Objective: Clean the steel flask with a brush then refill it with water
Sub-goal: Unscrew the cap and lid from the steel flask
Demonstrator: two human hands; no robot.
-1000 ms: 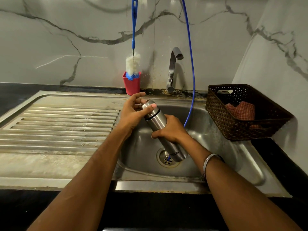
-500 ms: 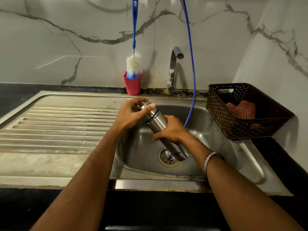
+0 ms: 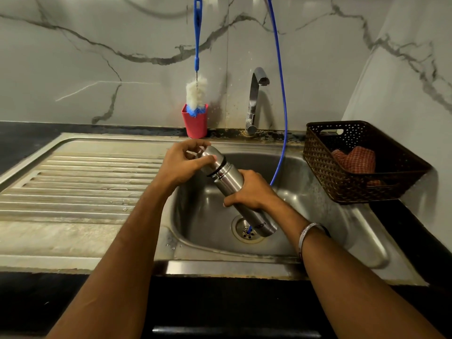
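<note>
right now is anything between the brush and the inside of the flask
Yes, the cap is on the steel flask, gripped by the left hand while the right hand holds the body over the sink. The brush stands in the red cup, untouched.

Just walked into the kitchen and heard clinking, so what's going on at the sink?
A person holds a steel flask tilted over the sink. The right hand grips its body while the left hand grips the cap, apparently unscrewing it. The bottle brush stands untouched in a red cup beside the tap.
</note>
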